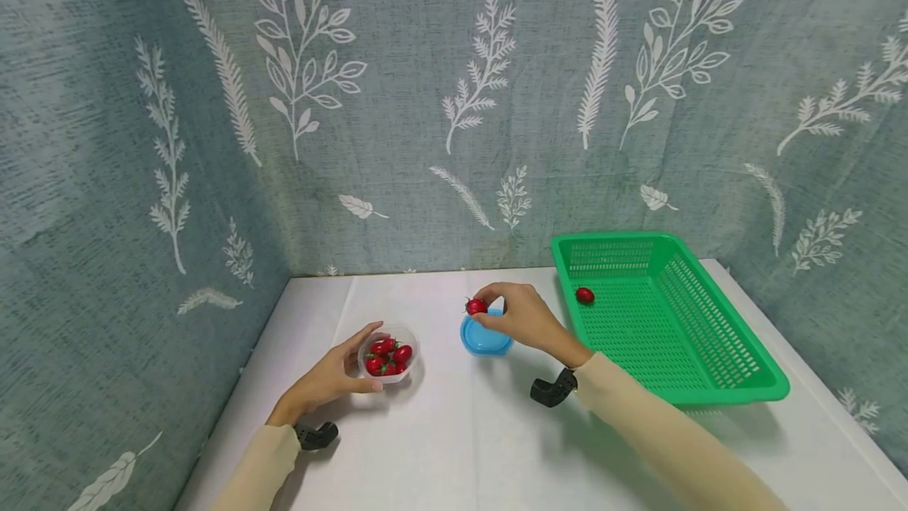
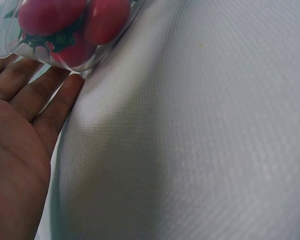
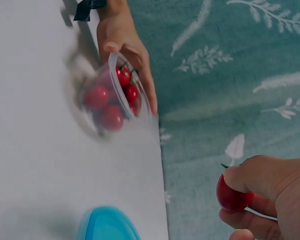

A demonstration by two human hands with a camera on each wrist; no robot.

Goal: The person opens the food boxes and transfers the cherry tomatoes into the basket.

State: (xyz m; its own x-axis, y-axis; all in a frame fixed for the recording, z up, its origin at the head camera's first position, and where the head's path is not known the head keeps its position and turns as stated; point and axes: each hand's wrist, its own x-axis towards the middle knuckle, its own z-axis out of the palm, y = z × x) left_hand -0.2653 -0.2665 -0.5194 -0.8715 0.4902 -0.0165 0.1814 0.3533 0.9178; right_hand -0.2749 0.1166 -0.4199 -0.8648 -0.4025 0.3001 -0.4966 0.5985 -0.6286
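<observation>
My right hand (image 1: 521, 315) pinches a cherry tomato (image 1: 476, 307) between thumb and fingertips; its green stem shows in the right wrist view. In the head view this hand overlaps a small blue lid (image 1: 485, 338) lying on the table. Over on the left, my left hand (image 1: 333, 375) holds a clear plastic tub (image 1: 414, 341) from the side, thumb and fingers spread around its wall. Several red cherry tomatoes (image 1: 388, 356), some with green stems, fill the tub. The left wrist view shows the fingers (image 2: 60, 100) right against the tub's lower wall.
A green plastic basket (image 1: 681, 397) stands at the right of the white table (image 1: 440, 448), with one cherry tomato (image 1: 585, 296) near its left wall. Leaf-patterned grey-green cloth (image 1: 418, 101) rises behind the table and on both sides.
</observation>
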